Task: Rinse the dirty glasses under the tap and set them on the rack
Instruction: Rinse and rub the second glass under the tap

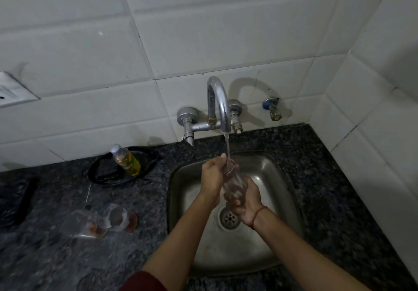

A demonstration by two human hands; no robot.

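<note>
Squarely over sink (279, 184): left hand (211, 174), right hand (246, 201) curl round glass (234, 185) under tap (220, 103), clear of walls.

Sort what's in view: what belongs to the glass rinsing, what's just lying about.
Job: glass held by left hand and right hand, running tap, sink, two dirty glasses.
Lying about: bottle, black dish under it, wall valve.

worktop (328, 177): dark speckled stone, lower half of frame; steel sink (278, 177) set in at centre.
dirty glasses (87, 223): two, side by side, lower left, reddish dregs.
black dish (91, 171): left of centre, by the wall.
</note>
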